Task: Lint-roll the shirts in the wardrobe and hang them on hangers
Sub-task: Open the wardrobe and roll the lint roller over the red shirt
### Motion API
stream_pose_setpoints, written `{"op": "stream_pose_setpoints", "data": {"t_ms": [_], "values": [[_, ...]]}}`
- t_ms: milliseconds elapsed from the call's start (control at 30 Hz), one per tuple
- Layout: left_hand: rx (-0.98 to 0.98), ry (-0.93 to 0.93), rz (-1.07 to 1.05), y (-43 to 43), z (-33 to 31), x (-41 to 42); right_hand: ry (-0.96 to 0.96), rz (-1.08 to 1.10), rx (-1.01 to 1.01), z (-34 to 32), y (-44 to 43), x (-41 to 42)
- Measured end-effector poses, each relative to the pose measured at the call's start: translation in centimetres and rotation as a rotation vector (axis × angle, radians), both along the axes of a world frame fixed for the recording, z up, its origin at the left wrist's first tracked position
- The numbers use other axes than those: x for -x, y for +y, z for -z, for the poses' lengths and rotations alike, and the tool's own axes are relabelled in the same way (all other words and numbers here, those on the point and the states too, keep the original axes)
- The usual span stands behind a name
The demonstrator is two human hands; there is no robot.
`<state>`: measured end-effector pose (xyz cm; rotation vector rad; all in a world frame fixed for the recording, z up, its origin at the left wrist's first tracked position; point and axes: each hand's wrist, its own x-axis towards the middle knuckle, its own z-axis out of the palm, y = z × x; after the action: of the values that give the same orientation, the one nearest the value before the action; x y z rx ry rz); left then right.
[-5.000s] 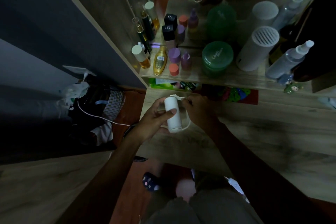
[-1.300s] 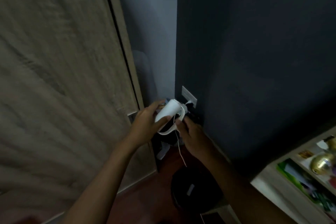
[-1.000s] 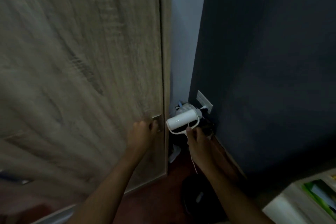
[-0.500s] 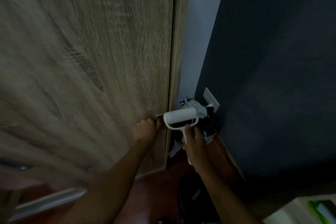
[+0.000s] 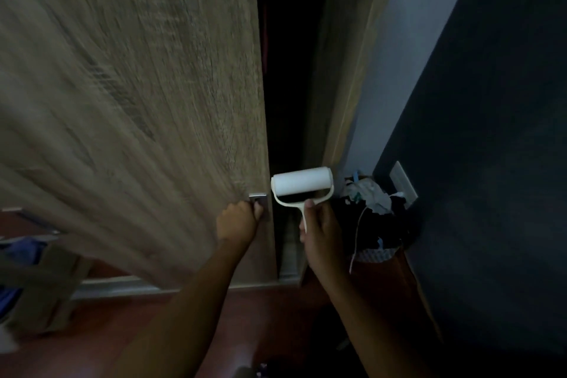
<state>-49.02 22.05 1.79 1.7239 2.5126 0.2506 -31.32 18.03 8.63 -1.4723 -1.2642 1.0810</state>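
The wooden wardrobe door stands slid partly to the left, blurred by motion. A dark gap shows beside it, and what hangs inside is too dark to make out. My left hand grips the small metal door handle at the door's right edge. My right hand holds a white lint roller by its handle, roll upward, in front of the gap.
A heap of dark clothes and cables lies in the corner right of the wardrobe, under a wall socket. A dark blue wall closes the right side. A cardboard box sits low left on the reddish floor.
I turned from the shelf to the wardrobe. My left hand let go of the roller and took the door handle. The door has slid left, and a dark gap has appeared.
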Motion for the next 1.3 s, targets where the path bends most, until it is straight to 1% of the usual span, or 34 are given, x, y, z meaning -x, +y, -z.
{"op": "stream_pose_setpoints", "data": {"t_ms": [167,400,600,700,867,1133,1300], "values": [[-0.018,-0.068,-0.187,-2.0,0.0,6.4,0.065,-0.125,-0.025,-1.5,-0.2,4.1],[-0.003,-0.155,-0.343,-4.5,-0.7,16.8,0.046,-0.194,-0.118,-3.5,-0.5,12.5],[0.033,-0.171,-0.306,-6.8,-1.2,26.5,0.09,-0.246,-0.102,-4.0,-2.6,22.5],[0.05,-0.186,-0.306,-7.8,-1.5,30.6,0.082,-0.219,-0.129,-4.0,-3.5,26.6],[0.052,-0.205,-0.271,-9.4,-2.1,35.3,0.102,-0.2,-0.105,-3.1,-4.4,32.3],[0.076,-0.214,-0.243,-11.1,-2.9,40.0,0.083,-0.21,-0.072,-3.4,-6.5,36.5],[0.065,-0.259,-0.25,-11.5,-3.4,40.5,0.088,-0.228,-0.055,-4.3,-7.3,37.0]]}}
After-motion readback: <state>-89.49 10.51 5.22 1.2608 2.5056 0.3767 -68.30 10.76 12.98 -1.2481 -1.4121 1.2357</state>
